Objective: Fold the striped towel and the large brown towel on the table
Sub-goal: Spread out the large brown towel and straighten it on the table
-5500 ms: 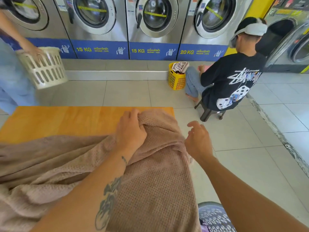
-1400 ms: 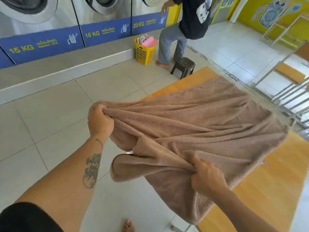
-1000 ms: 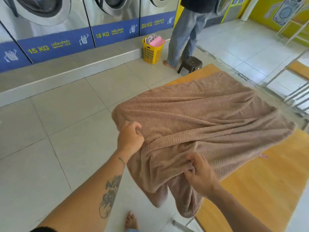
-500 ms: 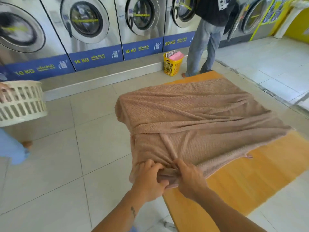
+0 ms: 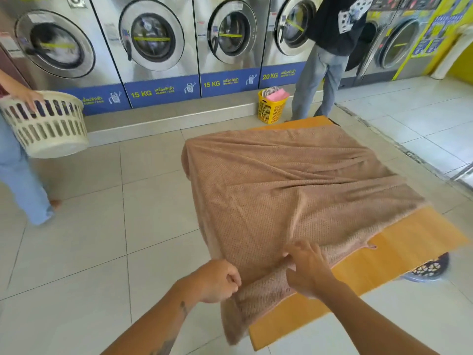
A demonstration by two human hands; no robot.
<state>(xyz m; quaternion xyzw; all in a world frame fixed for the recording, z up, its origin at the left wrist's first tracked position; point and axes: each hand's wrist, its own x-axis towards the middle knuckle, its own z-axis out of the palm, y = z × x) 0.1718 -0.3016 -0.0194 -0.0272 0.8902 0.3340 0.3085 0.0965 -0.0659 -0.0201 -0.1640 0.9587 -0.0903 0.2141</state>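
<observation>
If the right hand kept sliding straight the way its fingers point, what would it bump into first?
The right hand already pinches the brown towel at its near edge, fingers pointing up and left. Going straight on, it would likely just run along more towel spread over the table; nothing else seems to lie in that line, though depth is unclear.

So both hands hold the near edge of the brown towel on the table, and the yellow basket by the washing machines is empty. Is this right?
Not quite. In the head view the yellow basket is not empty: pink and pale laundry sticks out of its top. The rest holds: the left hand and the right hand both hold the near edge of the brown towel on the table.
</observation>
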